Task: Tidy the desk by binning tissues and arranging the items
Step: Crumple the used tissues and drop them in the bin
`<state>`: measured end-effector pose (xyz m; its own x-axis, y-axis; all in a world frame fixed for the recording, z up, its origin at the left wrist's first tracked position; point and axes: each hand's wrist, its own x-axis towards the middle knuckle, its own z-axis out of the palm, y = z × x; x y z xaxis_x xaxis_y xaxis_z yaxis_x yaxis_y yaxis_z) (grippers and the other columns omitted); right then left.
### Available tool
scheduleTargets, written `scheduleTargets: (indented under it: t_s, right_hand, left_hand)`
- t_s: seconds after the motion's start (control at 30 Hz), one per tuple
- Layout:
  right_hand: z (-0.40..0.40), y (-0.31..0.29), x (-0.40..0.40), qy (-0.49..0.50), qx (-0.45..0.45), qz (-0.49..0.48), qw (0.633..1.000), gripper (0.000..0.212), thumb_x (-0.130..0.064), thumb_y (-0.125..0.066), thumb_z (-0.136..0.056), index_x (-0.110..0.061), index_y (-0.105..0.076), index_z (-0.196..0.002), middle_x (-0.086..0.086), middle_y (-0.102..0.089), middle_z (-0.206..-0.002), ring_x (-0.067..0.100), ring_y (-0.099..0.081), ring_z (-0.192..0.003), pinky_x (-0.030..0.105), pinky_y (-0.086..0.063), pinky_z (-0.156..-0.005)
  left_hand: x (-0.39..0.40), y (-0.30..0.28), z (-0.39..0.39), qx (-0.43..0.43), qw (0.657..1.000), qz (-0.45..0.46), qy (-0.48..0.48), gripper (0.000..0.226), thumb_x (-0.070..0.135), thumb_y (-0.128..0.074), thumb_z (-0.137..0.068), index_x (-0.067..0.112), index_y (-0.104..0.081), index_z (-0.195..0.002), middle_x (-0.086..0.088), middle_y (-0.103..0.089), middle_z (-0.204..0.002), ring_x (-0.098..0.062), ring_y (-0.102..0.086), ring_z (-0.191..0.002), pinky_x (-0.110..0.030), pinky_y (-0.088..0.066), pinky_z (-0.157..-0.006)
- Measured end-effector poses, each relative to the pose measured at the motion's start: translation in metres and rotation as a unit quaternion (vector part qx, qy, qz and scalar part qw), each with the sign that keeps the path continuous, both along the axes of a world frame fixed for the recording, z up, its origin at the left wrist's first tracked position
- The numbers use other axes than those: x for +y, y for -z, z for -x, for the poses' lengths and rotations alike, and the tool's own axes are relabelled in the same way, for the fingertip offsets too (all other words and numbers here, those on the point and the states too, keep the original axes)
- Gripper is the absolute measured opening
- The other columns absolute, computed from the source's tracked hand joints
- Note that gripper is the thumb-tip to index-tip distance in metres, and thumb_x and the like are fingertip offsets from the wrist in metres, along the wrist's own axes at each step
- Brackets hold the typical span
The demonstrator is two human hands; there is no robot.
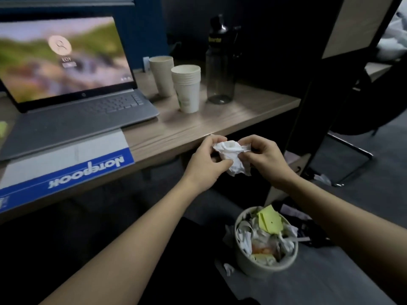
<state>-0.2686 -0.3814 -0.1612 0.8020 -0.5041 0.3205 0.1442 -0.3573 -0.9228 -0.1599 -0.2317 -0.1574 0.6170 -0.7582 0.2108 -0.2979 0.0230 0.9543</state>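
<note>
A crumpled white tissue (232, 156) is held between both hands just off the front edge of the wooden desk (220, 119). My left hand (206, 166) grips its left side and my right hand (264, 158) pinches its right side. Below them on the floor stands a round bin (264, 267), full of tissues and yellow paper. On the desk stand two stacks of paper cups (187, 89) (161, 74), a dark water bottle (220, 62), an open laptop (72, 84) and a blue and white notebook (66, 164).
A scrap of tissue (229, 269) lies on the floor left of the bin. A dark partition post (308, 106) rises at the desk's right end, with a chair frame (350, 164) beyond it. A yellow note (2, 128) sits at the desk's left edge.
</note>
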Motion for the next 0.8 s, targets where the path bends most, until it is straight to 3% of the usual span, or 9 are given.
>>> scheduleTargets:
  t_s: [0.2,0.33,0.47,0.57,0.67,0.8]
  right_hand:
    - [0.018,0.074,-0.021,-0.008,0.068,-0.041,0.997,0.017,-0.003,-0.065,-0.085,-0.015,-0.067,-0.095,-0.001,-0.064,-0.069,0.014,-0.059,-0.056,0.027,-0.047,-0.051]
    - [0.036,0.125,-0.034,-0.014,0.119,-0.062,0.991,0.015,-0.002,-0.063,-0.090,-0.008,-0.065,-0.103,0.024,-0.060,-0.079,0.024,-0.057,-0.063,0.036,-0.048,-0.057]
    - [0.051,0.168,-0.040,0.030,0.186,-0.098,0.977,0.018,0.000,-0.067,-0.085,-0.015,-0.068,-0.094,0.004,-0.067,-0.074,0.014,-0.062,-0.061,0.028,-0.049,-0.057]
    - [0.064,0.198,-0.043,0.059,0.226,-0.148,0.961,0.015,-0.001,-0.067,-0.086,-0.011,-0.067,-0.097,0.014,-0.065,-0.077,0.020,-0.062,-0.060,0.031,-0.050,-0.054]
    - [0.075,0.222,-0.042,0.082,0.263,-0.172,0.946,0.016,-0.003,-0.067,-0.086,-0.008,-0.065,-0.101,0.014,-0.064,-0.086,0.021,-0.062,-0.070,0.039,-0.052,-0.065]
    - [0.086,0.244,-0.039,0.104,0.298,-0.183,0.931,0.013,-0.005,-0.067,-0.087,-0.014,-0.067,-0.096,0.004,-0.066,-0.086,0.011,-0.062,-0.066,0.027,-0.052,-0.059]
  left_hand:
    - [-0.019,0.075,0.015,0.059,0.998,-0.036,-0.004,0.040,0.007,-0.071,-0.079,0.029,-0.059,-0.110,0.008,-0.068,-0.111,-0.011,-0.067,-0.101,-0.034,-0.054,-0.091]
    - [-0.034,0.126,0.026,0.124,0.989,-0.083,0.005,0.040,0.005,-0.070,-0.083,0.024,-0.057,-0.115,0.003,-0.069,-0.109,-0.008,-0.065,-0.097,-0.018,-0.052,-0.080]
    - [-0.050,0.172,0.041,0.183,0.973,-0.141,0.009,0.043,0.002,-0.070,-0.083,0.020,-0.056,-0.119,-0.001,-0.068,-0.112,-0.010,-0.065,-0.098,-0.019,-0.052,-0.080]
    - [-0.063,0.197,0.046,0.212,0.958,-0.191,0.021,0.044,-0.001,-0.070,-0.081,0.019,-0.055,-0.118,-0.002,-0.067,-0.111,-0.016,-0.065,-0.102,-0.031,-0.054,-0.088]
    - [-0.071,0.220,0.049,0.224,0.943,-0.243,0.033,0.043,-0.002,-0.070,-0.078,0.019,-0.055,-0.112,-0.003,-0.066,-0.105,-0.020,-0.064,-0.099,-0.034,-0.052,-0.086]
    - [-0.075,0.243,0.055,0.236,0.920,-0.308,0.054,0.057,0.002,-0.073,-0.078,0.015,-0.050,-0.129,-0.009,-0.062,-0.120,-0.026,-0.061,-0.109,-0.035,-0.051,-0.087]
